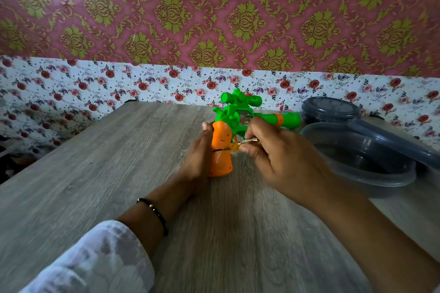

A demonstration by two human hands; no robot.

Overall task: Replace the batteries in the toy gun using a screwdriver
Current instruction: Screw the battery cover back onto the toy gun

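Note:
A green toy gun [238,114] with an orange grip stands upright on the wooden table [119,173], barrel pointing right. My left hand [197,159] wraps the orange grip from the left and steadies it. In my right hand [281,157] is a small screwdriver [238,145] with a clear yellow handle. Its thin shaft lies level, with the tip against the side of the grip. My fingers hide most of the handle.
A dark grey plastic container [357,162] sits on the table at the right, with its lid [390,135] leaning across the rim. A second round grey lid [331,108] lies behind it. A floral-papered wall runs close behind the table's far edge.

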